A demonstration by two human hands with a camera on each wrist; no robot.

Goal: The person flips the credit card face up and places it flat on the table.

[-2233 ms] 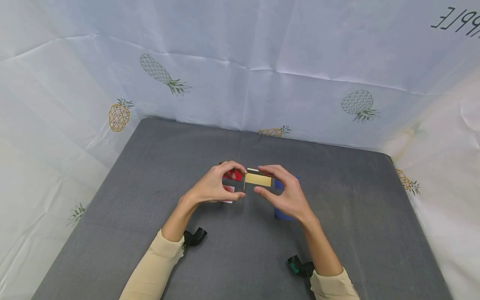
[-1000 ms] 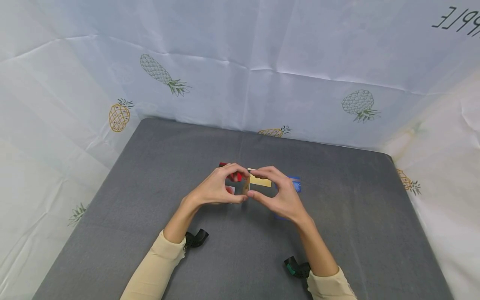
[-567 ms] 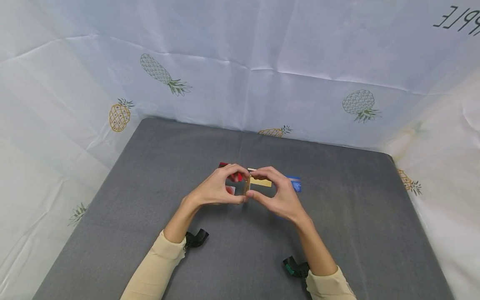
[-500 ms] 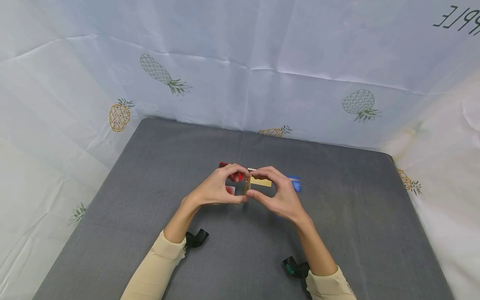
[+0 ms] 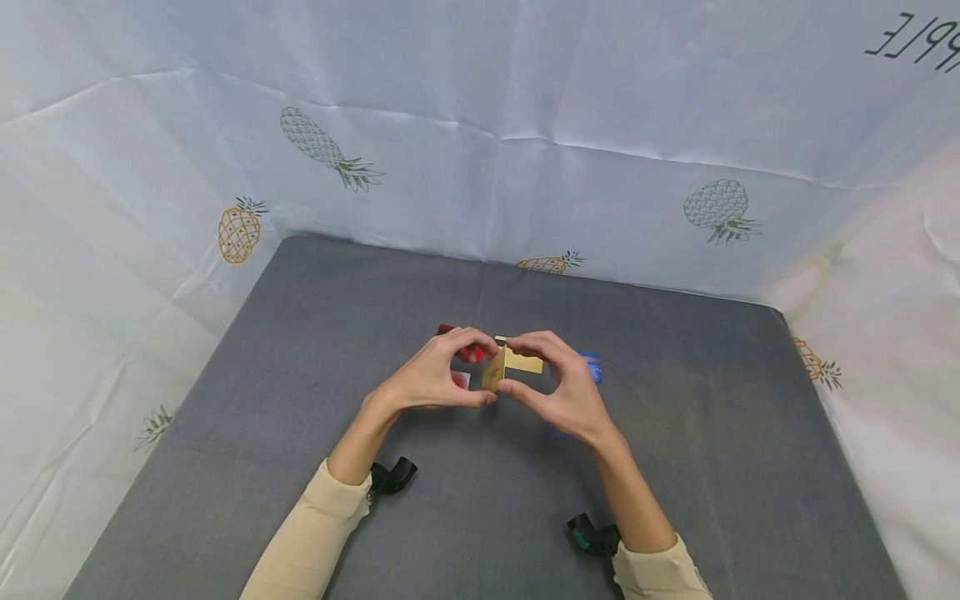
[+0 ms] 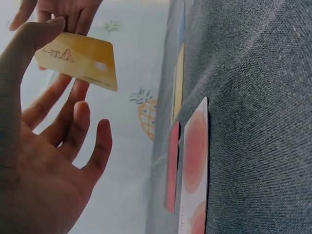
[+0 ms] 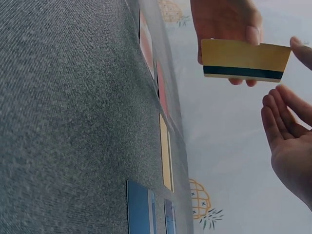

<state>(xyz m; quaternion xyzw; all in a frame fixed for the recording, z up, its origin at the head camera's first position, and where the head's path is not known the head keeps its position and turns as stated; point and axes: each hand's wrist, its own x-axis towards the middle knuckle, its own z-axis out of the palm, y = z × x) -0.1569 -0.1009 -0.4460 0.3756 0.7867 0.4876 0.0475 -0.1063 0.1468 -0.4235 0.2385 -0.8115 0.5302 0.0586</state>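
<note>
A gold bank card (image 5: 493,372) stands on edge in the air between both hands. My left hand (image 5: 423,372) grips it with the thumb at one long edge and fingertips at the other. My right hand (image 5: 576,393) has its thumb and fingertips at the card's right-hand corners, pinching that end. In the left wrist view, the card's printed face (image 6: 85,61) shows lettering and a pale patch. The right wrist view shows its back (image 7: 239,52), crossed by a dark stripe. The left hand's remaining fingers spread behind the card.
On the grey table (image 5: 675,433) lie a red card (image 5: 447,329), a white card with red circles (image 6: 195,151), a gold card (image 7: 166,151) and two blue cards, one a plain dark blue (image 7: 139,209). A pineapple-print curtain (image 5: 420,183) hangs behind.
The right hand has come in from the right to the gold card's edge. Over the last half second the card has turned, so its printed face shows more to the head camera.
</note>
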